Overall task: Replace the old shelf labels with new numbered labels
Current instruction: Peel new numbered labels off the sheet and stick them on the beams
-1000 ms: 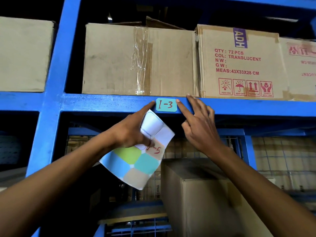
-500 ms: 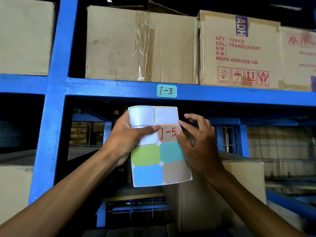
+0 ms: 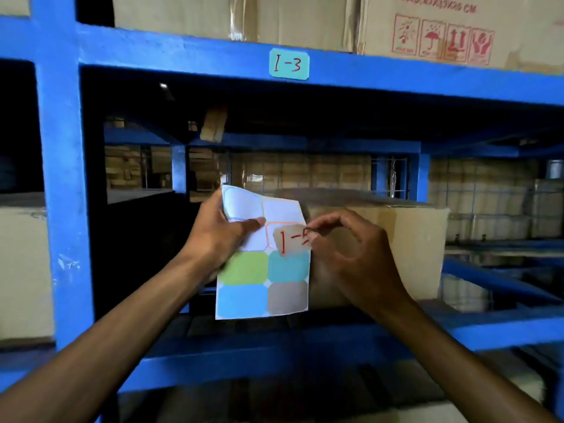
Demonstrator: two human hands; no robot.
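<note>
A teal label reading "I-3" (image 3: 289, 64) is stuck on the blue shelf beam (image 3: 183, 53) above. Below it, my left hand (image 3: 218, 233) grips a sheet of coloured stickers (image 3: 262, 282) by its upper left, thumb pressed on the sheet. My right hand (image 3: 351, 254) pinches the right edge of a tan label with red writing "I-5" (image 3: 290, 239), which is lifted partly off the sheet and tilted. Green, teal, blue and grey stickers remain on the sheet's lower half; the upper slots are bare white backing.
A blue upright post (image 3: 61, 178) stands at the left. Cardboard boxes (image 3: 427, 25) sit on the upper shelf. A large box (image 3: 412, 254) stands on the lower level behind my right hand. A lower blue beam (image 3: 274, 355) crosses under the sheet.
My hands left the "I-3" label on the beam and dropped to the sticker sheet. My right fingers have peeled the "I-5" label partly off. The view has tilted downward.
</note>
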